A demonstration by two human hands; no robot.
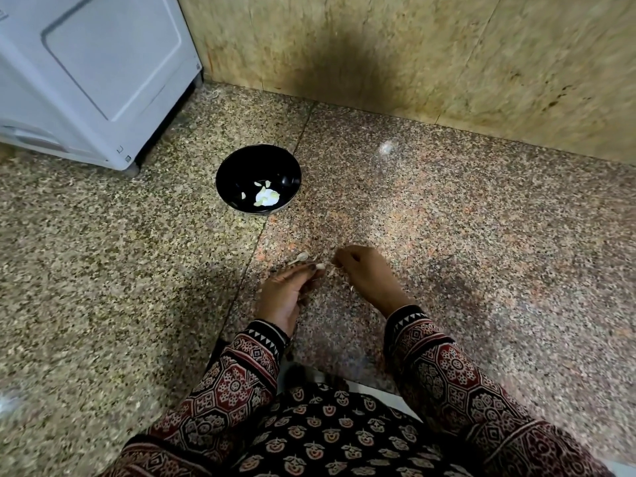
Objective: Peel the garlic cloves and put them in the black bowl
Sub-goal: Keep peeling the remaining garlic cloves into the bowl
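The left hand (pixel 285 294) is pinching a garlic clove (pixel 320 266) at its fingertips, low over the floor (pixel 447 218). The right hand (pixel 364 273), fingers bunched, is seemingly tugging the skin (pixel 334 266) - it is too blurred to be sure. Pulling from the tip in strips should work best, with the clove held firmly. The black bowl (pixel 237 163) is sitting well ahead, already holding peeled cloves (pixel 265 197).

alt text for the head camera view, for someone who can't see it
A person's left hand pinches a garlic clove low over a speckled stone floor, the right hand curled close beside it. Beyond them stands a black bowl holding a few peeled cloves, with a white appliance at upper left.
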